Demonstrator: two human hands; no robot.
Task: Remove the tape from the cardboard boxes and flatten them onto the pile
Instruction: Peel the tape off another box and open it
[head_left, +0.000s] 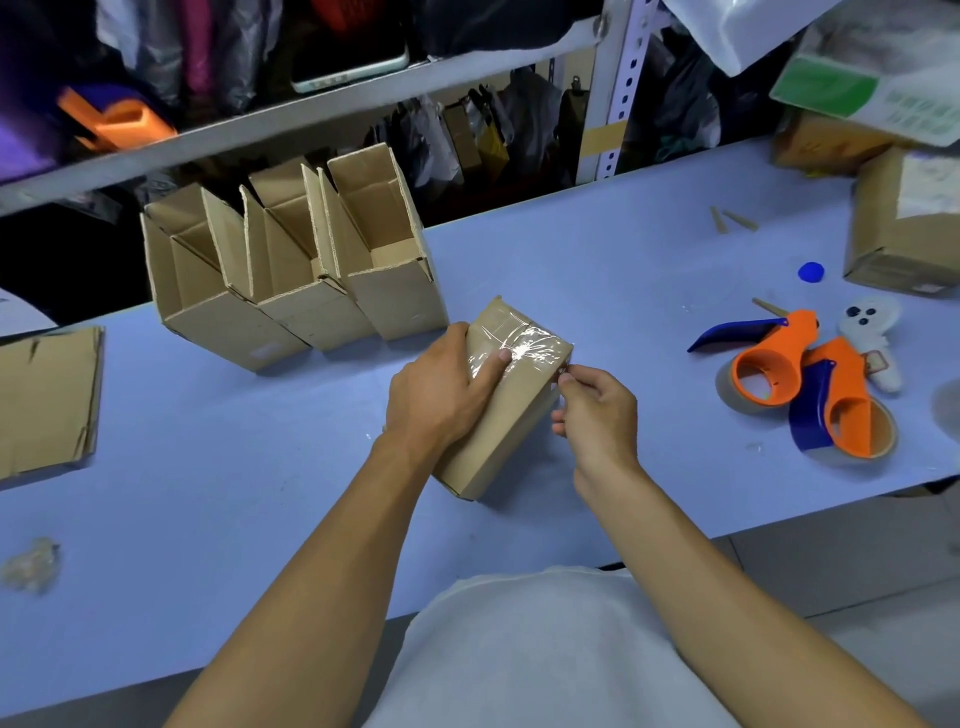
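The left hand (441, 395) gripped the taped cardboard box (506, 400) on the table (597, 270); the right hand (597, 410) pinched its clear tape (524, 345) edge. Risk: thin tape could tear, leaving fragments.

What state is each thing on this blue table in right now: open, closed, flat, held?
Small brown cardboard box under the hands: closed, clear tape on its end, lying on its side.
Left hand: grips the box.
Right hand: fingers pinch at the box's taped edge.
Three brown cardboard boxes behind: open, upright.
Flattened brown cardboard pile, far left: flat.
Two orange-and-blue tape dispensers: lying unused.
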